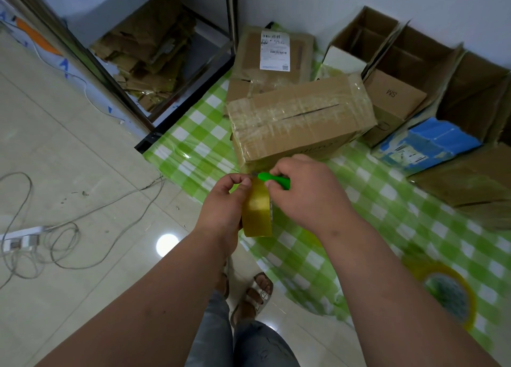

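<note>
One taped box [298, 123] — open boxes [414, 51] beside — faces the tape roll [257, 212].

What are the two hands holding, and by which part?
The left hand grips the tape roll by its upper rim; the right hand holds a cutter by its rear end.

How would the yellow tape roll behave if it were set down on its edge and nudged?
The tape roll is round and narrow, so on edge it would probably roll or topple flat. The left hand holds it up by the rim, so it seems light. The shiny checked cloth suggests it may slide easily.
</note>
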The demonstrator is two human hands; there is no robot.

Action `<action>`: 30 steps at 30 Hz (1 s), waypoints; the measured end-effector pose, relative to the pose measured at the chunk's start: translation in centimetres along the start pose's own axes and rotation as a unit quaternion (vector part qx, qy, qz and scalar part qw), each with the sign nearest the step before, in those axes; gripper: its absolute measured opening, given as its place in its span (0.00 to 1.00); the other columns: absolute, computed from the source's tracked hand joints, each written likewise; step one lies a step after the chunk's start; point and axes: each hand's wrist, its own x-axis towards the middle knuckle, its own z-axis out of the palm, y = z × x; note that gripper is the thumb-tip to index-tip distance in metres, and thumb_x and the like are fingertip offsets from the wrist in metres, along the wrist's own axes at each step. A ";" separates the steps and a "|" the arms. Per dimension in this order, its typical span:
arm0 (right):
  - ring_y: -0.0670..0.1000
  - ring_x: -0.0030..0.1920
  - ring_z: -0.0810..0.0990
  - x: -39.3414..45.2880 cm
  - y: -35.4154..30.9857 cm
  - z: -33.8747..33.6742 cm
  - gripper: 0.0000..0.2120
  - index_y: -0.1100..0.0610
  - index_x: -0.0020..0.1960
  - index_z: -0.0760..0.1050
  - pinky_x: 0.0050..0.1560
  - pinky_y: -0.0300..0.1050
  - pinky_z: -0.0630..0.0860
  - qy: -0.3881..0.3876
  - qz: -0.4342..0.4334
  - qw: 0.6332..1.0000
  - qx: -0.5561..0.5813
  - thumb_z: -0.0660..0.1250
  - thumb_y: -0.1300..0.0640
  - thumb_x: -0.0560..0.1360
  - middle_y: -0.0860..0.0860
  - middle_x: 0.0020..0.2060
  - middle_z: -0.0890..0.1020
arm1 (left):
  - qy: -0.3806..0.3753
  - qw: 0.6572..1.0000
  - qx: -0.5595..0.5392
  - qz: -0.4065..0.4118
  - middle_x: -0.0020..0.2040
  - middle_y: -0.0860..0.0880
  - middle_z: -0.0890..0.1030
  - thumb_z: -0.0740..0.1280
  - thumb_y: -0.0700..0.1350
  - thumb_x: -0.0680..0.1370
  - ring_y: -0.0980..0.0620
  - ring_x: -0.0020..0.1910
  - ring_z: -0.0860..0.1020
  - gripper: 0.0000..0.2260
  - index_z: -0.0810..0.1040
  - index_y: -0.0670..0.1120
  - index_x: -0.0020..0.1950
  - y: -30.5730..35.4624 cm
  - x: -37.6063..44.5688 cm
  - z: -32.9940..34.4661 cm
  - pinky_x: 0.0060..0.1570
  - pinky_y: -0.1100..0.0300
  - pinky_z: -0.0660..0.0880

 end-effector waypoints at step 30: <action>0.52 0.38 0.69 1.8 -1.5 0.6 0.09 0.57 0.46 0.79 0.37 0.43 0.63 0.006 -0.013 0.995 -0.098 0.66 0.52 0.76 0.51 0.39 0.70 | 0.045 0.999 0.013 -0.003 0.41 0.47 0.82 0.68 0.42 0.79 0.50 0.37 0.78 0.08 0.81 0.50 0.40 1.0 0.2 0.6 0.35 0.57 0.74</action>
